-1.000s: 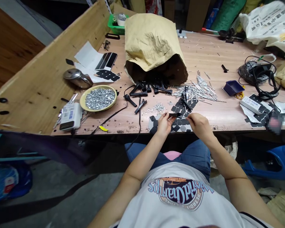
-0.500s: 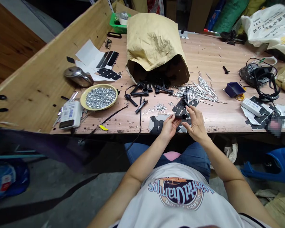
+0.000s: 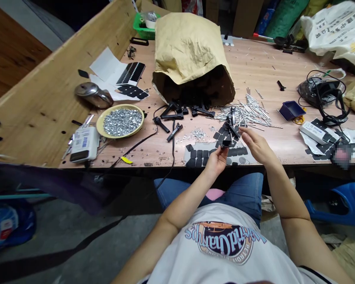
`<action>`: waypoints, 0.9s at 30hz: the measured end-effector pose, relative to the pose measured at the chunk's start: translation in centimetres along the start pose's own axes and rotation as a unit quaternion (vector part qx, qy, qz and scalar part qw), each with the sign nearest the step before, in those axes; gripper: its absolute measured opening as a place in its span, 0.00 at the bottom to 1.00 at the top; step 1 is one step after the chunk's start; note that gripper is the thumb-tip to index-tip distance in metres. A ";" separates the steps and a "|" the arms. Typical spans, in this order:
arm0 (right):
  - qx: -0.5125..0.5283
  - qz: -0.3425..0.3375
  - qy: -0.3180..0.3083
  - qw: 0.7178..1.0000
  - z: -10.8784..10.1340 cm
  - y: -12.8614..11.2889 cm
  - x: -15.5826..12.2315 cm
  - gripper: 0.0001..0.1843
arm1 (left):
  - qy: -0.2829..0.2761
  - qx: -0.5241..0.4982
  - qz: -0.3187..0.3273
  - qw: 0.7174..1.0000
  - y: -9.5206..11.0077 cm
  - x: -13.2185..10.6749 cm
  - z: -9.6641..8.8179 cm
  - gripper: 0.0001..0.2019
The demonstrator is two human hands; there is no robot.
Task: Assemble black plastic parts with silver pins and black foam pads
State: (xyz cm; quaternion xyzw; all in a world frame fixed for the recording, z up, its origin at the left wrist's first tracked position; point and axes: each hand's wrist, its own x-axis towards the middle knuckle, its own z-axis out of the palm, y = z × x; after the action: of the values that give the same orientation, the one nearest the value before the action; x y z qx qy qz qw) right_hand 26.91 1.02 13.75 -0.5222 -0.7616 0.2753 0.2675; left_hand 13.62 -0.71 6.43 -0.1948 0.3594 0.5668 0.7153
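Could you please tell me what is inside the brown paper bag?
At the mouth of the paper bag, black parts lie heaped, some spilling onto the table. Deeper inside is too dark to make out, and the bag's upper side covers the rest.

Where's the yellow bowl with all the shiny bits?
In the head view, the yellow bowl is on the left part of the table, just right of the white box and nearer the person than the shiny metal pot.
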 end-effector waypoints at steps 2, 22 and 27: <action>0.005 -0.025 0.045 0.999 0.1 -0.3 0.2 0.31 | 0.005 -0.005 -0.005 1.000 0.3 0.5 -0.2 0.08; -0.029 -0.182 0.135 0.974 3.7 0.4 -1.5 0.10 | 0.031 -0.006 0.002 0.999 -0.1 -1.0 0.1 0.09; -0.038 -0.176 0.115 0.977 3.7 0.3 -2.0 0.11 | 0.019 0.008 0.034 0.999 0.1 -1.3 0.0 0.09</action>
State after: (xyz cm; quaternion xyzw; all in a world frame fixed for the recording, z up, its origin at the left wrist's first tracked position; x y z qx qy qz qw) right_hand 25.22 -1.32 10.67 -0.4182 -0.8154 0.1328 0.3776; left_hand 13.44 -1.51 7.41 -0.1876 0.3835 0.5843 0.6901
